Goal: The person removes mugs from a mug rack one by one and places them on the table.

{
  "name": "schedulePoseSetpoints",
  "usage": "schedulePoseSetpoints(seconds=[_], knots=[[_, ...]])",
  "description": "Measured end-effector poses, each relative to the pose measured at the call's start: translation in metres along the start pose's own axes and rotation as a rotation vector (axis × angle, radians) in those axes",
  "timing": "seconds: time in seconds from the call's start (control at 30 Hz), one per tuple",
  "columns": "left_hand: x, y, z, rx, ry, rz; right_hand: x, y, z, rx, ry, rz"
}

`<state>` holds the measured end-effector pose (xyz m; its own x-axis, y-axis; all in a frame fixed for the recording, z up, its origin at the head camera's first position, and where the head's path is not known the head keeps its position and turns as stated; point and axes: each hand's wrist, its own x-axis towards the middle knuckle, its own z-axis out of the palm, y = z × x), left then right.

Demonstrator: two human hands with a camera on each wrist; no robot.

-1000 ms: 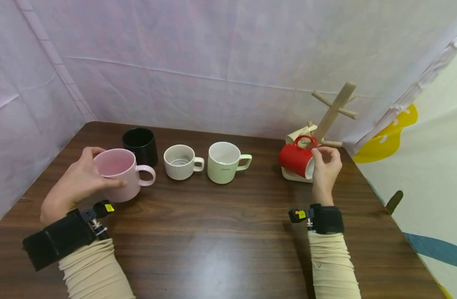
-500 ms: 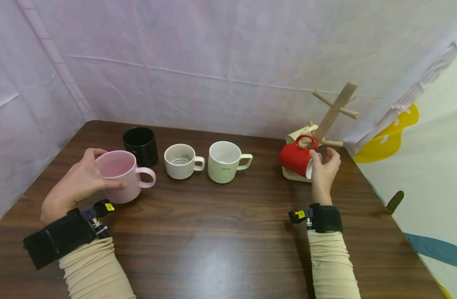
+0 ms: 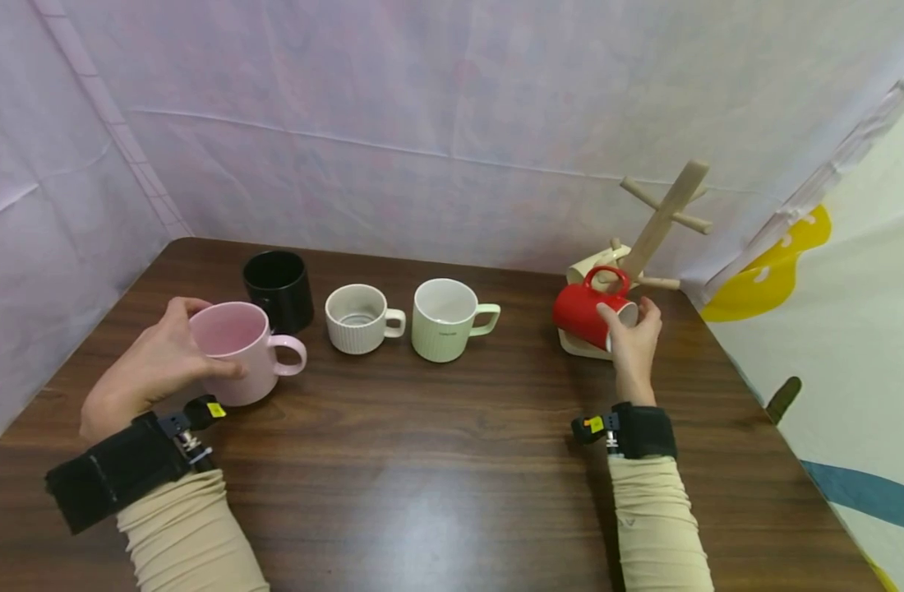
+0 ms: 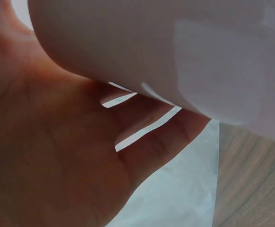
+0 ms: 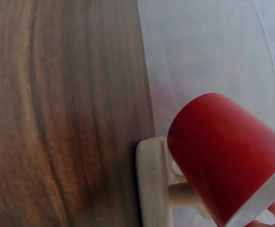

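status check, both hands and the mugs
Left hand grips pink mug. Right hand holds red mug at wooden mug tree. Nothing blocking.

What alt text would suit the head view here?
A person's left hand grips a pink mug on a dark wooden table while the right hand holds a red mug hanging on a wooden mug tree. Black, ribbed white and pale green mugs stand between.

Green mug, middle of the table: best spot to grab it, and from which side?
Take the green mug by its loop handle, coming in from the person's right. It stands upright with the handle pointing right into bare table, while the ribbed white cup sits close on its left. The right hand is on that side but now holds the red mug.
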<state>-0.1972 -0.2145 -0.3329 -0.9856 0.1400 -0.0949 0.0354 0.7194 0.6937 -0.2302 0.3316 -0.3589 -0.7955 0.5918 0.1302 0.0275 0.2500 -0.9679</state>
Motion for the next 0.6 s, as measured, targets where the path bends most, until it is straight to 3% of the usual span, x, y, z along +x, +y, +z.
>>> schedulePoseSetpoints(seconds=[0.27,0.6], knots=[[0.0025,-0.0026,-0.0005,0.020,-0.011,-0.008,0.0024,0.0053,0.0010,0.046,-0.042,0.020],[0.0040,-0.0039,-0.0005,0.041,-0.017,-0.013,0.0026,0.0100,-0.0002,0.027,-0.061,0.041]])
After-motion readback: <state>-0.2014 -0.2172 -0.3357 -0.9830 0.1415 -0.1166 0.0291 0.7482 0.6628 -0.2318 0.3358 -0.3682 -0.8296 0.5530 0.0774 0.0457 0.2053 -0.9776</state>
